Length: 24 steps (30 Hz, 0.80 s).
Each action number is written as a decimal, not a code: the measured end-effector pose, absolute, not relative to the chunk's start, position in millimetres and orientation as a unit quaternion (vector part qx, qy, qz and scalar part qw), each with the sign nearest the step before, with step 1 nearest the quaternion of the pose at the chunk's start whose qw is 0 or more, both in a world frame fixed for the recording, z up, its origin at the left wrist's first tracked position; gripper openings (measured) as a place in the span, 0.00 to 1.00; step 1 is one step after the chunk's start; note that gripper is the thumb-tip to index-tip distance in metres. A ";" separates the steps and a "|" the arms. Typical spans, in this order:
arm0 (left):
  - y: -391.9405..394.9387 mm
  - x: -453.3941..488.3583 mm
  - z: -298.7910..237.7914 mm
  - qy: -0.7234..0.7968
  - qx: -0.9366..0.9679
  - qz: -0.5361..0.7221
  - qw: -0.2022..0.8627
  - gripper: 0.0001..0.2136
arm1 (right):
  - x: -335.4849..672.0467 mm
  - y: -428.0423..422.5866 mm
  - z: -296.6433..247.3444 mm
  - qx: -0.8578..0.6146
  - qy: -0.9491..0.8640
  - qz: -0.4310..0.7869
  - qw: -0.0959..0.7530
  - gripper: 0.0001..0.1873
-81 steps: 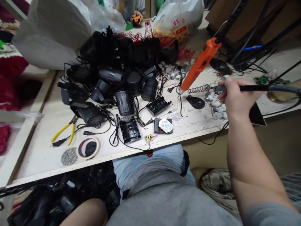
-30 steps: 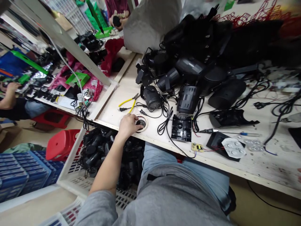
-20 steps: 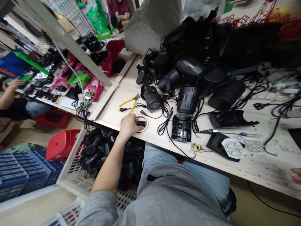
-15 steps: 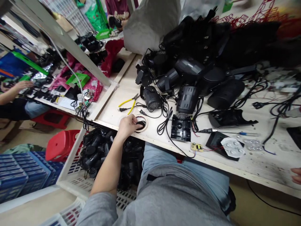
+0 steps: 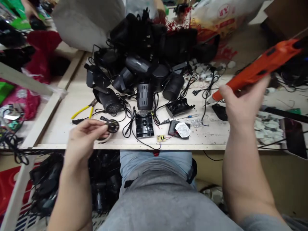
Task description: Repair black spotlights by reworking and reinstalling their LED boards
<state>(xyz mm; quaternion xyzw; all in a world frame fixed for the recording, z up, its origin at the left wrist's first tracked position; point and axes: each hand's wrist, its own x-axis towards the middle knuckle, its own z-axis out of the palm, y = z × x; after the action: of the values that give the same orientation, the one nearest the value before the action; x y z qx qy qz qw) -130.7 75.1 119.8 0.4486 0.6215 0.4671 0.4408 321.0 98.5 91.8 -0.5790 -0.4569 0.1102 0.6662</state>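
Note:
My left hand (image 5: 84, 138) pinches a small round dark disc (image 5: 113, 126) between thumb and fingertips, just above the table's front edge. A tape roll (image 5: 103, 139) is partly hidden under that hand. My right hand (image 5: 245, 102) is wrapped around an orange electric screwdriver (image 5: 262, 69), whose tip points down and to the left. Between the hands lies an opened black housing half (image 5: 144, 124). To its right are a small circuit board (image 5: 161, 138) with wires and a white LED plate (image 5: 183, 130) on a black part.
Black lamp housings (image 5: 144, 96) and cables pile up at the back. Yellow-handled pliers (image 5: 83, 111) lie at the left. A blue-tipped screwdriver (image 5: 192, 116) rests near the LED plate. Small white parts (image 5: 268, 128) are heaped at the right. A basket of black parts stands under the table.
The view has swung right. My left hand has lifted the dark disc from the tape roll. My right hand, barely in view before, now holds up the orange electric screwdriver.

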 end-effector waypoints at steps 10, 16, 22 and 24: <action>40.5 20.1 94.6 0.475 0.393 0.326 0.716 0.18 | 286.2 48.1 95.8 -0.538 -0.442 0.144 0.703 0.16; 40.0 31.8 84.1 0.517 0.349 0.328 0.709 0.20 | 262.8 7.0 83.1 -0.548 -0.396 0.221 0.703 0.14; 37.0 38.2 84.4 0.504 0.331 0.315 0.733 0.22 | 255.6 11.1 69.8 -0.535 -0.376 0.161 0.739 0.15; 37.4 38.9 85.9 0.495 0.314 0.310 0.748 0.23 | 254.7 14.5 67.6 -0.535 -0.367 0.163 0.744 0.15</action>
<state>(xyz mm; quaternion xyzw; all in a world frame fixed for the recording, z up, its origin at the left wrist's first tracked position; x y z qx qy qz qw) 38.9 37.4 85.9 0.3141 0.4951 0.3100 0.7484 254.7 14.5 67.6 -0.5348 -0.3666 0.1627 0.7437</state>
